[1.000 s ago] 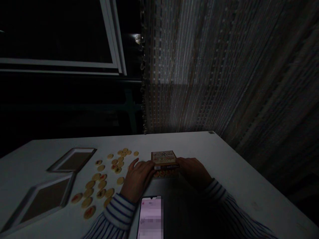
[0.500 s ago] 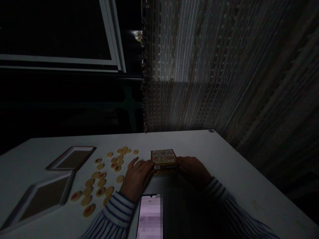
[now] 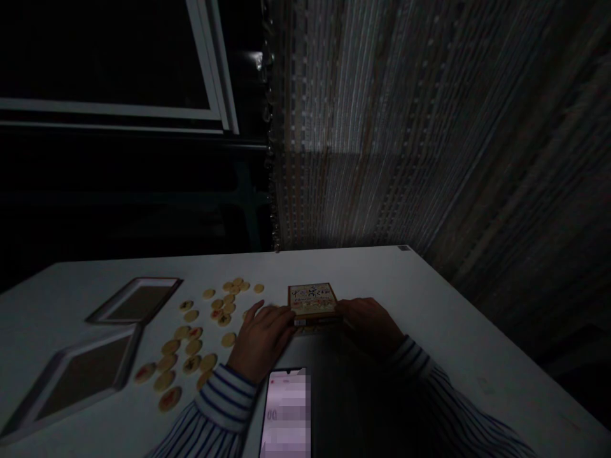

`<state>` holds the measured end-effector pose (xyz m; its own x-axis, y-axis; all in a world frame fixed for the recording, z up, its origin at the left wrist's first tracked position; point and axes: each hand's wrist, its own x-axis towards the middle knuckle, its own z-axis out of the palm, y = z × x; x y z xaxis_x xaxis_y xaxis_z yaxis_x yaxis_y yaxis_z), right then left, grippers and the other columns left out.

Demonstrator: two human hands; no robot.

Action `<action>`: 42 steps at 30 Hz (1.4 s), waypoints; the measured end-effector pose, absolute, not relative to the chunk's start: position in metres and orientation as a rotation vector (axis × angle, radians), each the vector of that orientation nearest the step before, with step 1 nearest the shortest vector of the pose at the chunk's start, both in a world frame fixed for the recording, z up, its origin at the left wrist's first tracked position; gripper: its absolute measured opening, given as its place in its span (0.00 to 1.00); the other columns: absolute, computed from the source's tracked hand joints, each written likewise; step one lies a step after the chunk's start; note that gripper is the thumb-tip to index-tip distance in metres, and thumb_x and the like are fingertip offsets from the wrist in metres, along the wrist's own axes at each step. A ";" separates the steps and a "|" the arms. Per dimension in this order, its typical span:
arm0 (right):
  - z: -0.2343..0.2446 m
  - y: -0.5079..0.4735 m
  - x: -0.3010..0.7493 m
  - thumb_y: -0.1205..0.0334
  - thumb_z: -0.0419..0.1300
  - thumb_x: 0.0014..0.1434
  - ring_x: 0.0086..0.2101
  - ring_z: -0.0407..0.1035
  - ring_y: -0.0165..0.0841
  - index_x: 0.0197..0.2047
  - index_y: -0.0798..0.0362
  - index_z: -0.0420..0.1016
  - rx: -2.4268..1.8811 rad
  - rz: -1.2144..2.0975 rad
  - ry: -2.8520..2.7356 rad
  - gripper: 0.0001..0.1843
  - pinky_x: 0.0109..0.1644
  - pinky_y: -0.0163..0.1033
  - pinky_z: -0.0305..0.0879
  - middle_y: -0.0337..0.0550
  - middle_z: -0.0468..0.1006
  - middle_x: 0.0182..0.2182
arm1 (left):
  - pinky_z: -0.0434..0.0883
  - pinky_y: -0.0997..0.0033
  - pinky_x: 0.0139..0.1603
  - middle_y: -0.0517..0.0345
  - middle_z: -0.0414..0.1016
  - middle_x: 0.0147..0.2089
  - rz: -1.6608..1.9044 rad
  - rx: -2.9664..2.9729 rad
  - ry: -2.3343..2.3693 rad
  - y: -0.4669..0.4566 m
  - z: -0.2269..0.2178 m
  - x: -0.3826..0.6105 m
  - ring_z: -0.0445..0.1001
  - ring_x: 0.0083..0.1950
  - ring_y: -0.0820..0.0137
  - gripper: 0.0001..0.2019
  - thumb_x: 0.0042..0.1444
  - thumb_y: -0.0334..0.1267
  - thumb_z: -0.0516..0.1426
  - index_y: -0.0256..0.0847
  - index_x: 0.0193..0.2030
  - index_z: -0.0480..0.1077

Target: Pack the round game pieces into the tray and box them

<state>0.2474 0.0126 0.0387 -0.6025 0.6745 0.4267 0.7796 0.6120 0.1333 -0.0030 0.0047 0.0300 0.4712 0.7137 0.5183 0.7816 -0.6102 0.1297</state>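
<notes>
A small Chinese chess box [image 3: 312, 300] with coloured lettering on its top rests on the white table. My left hand [image 3: 262, 336] grips the box's left side, its thumb and fingertips at the near corner. On the opposite side, my right hand [image 3: 371, 324] holds the near right corner. Both sleeves are striped blue and white. Round wooden chess pieces [image 3: 193, 346] lie scattered left of my left hand, a few showing red or black characters. Part of the pieces nearest my left wrist is hidden by it.
Two shallow open trays, a far one [image 3: 138, 300] and a near one [image 3: 79, 375], lie at the left. A lit phone [image 3: 285, 413] lies between my forearms. Behind the white table [image 3: 363, 267] hangs a string curtain [image 3: 353, 127]; a white frame [image 3: 214, 70] stands at the upper left.
The box's top now tilts more toward me, so its lettering shows more and its front side less. Both hands keep their hold. The view has shifted slightly.
</notes>
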 end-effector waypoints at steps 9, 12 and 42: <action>0.035 0.013 0.248 0.62 0.52 0.56 0.35 0.67 0.33 0.42 0.55 0.67 -1.157 -0.456 -2.479 0.11 0.38 0.38 0.58 0.46 0.75 0.39 | 0.56 0.51 0.55 0.58 0.73 0.45 -0.820 -2.588 -1.320 0.006 0.028 -0.004 0.69 0.45 0.66 0.12 0.54 0.37 0.53 0.45 0.46 0.66; 0.036 0.012 0.248 0.63 0.51 0.57 0.35 0.67 0.32 0.43 0.54 0.67 -1.180 -0.436 -2.506 0.11 0.38 0.38 0.58 0.47 0.75 0.39 | 0.56 0.51 0.54 0.57 0.73 0.45 -0.821 -2.594 -1.326 0.005 0.028 -0.004 0.69 0.45 0.66 0.13 0.54 0.38 0.53 0.44 0.47 0.66; 0.034 0.012 0.248 0.65 0.51 0.55 0.36 0.67 0.34 0.43 0.55 0.67 -1.190 -0.397 -2.567 0.11 0.40 0.40 0.58 0.47 0.74 0.41 | 0.57 0.51 0.55 0.58 0.74 0.43 -0.794 -2.605 -1.317 0.002 0.031 -0.002 0.70 0.44 0.66 0.10 0.53 0.37 0.54 0.45 0.43 0.68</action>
